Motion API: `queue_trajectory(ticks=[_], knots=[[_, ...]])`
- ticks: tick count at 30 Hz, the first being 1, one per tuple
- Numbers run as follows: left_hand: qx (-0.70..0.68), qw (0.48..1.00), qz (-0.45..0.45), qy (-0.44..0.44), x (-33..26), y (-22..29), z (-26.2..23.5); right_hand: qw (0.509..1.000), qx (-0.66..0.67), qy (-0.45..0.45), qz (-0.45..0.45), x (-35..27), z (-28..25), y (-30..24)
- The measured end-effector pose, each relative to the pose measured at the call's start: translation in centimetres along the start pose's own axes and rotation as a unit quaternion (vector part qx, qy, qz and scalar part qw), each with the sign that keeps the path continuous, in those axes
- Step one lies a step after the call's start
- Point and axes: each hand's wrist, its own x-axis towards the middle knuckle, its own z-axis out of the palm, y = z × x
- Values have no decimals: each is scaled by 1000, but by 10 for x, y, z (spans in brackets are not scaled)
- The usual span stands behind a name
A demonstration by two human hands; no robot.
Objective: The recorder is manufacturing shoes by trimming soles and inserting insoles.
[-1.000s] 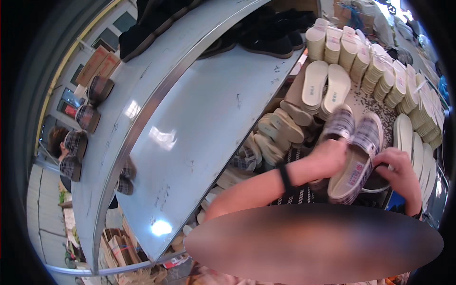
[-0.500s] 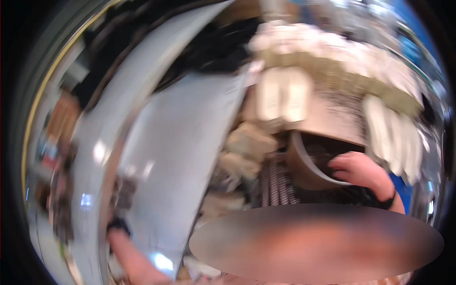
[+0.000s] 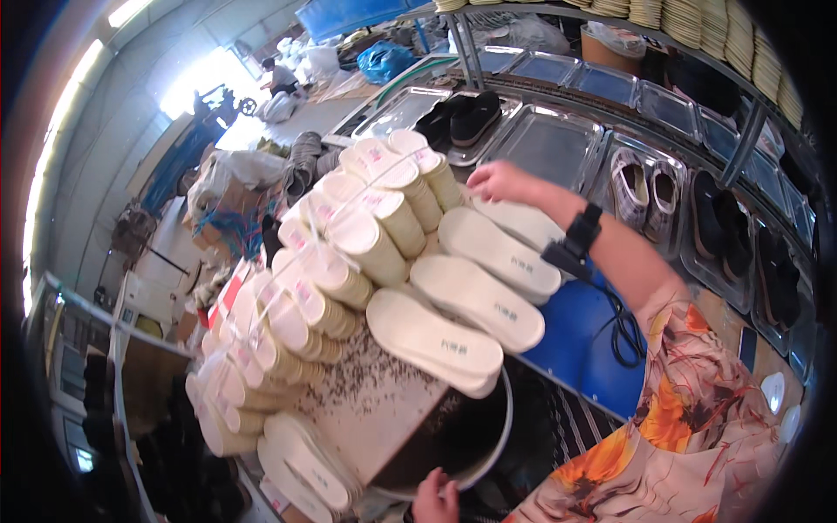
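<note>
The right hand (image 3: 506, 185) is at the far end of the loose cream insoles (image 3: 436, 336), fingers part-curled; grip cannot be determined. The insoles lie side by side along the worktop's (image 3: 353, 423) right edge, presumably for easy pickup. Tied insole bundles (image 3: 362, 234) line its far edge, the ties apparently preventing toppling. The left hand (image 3: 434, 500), fingers loosely parted, apparently empty, is beside the round bin (image 3: 505, 436).

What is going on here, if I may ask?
Someone's right hand is at the far end of a row of cream insoles; whether it touches one is unclear. The left hand, partly out of frame, is beside the rim of a round bin. Tied insole stacks stand beside the row, and plaid shoes sit on a metal tray to the right.
</note>
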Motion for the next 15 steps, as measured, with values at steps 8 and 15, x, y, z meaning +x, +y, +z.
queue_trajectory(ticks=[8,15], knots=[[92,925,-112,-352,39,-49,65,961,-217,145,92,212,-70,65],[48,903,-124,-409,87,-63,58,945,-267,149,118,312,-11,67]])
